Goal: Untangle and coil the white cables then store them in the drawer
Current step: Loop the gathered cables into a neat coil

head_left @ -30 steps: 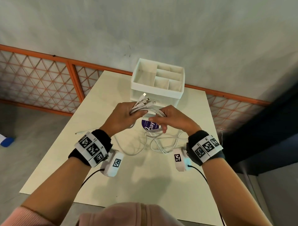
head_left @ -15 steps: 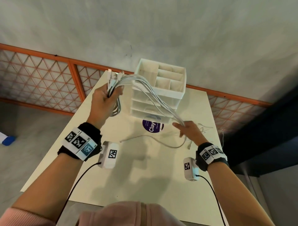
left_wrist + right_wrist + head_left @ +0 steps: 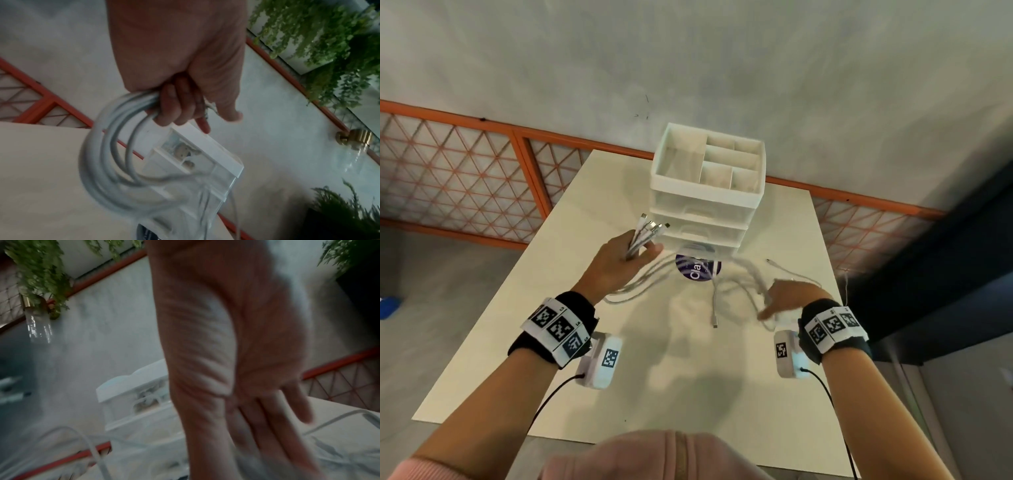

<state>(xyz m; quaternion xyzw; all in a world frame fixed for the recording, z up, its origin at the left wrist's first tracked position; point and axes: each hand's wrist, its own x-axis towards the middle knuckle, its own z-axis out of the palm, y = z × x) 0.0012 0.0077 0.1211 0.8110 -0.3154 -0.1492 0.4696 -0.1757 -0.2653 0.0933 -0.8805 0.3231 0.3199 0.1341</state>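
Observation:
My left hand (image 3: 625, 262) grips a bundle of white cables (image 3: 640, 240) in front of the white drawer unit (image 3: 700, 224), its drawers closed. The plugs (image 3: 654, 225) stick up out of the fist. In the left wrist view the cables (image 3: 107, 162) hang in blurred loops under the curled fingers (image 3: 176, 105). The rest of the cables (image 3: 736, 287) trails right across the table to my right hand (image 3: 786, 299), which is blurred. In the right wrist view its fingers (image 3: 273, 420) are straight, over loose strands. One free plug (image 3: 714, 323) lies on the table.
The beige table (image 3: 654, 383) stands against a grey wall with an orange lattice rail (image 3: 465, 164). A divided open tray (image 3: 709, 161) tops the drawer unit. A round purple sticker (image 3: 697, 272) lies in front of it. The table edge is close on the right.
My left hand came down and right from high at the left to just before the drawers. The cables went slack onto the table. My right hand slid further right.

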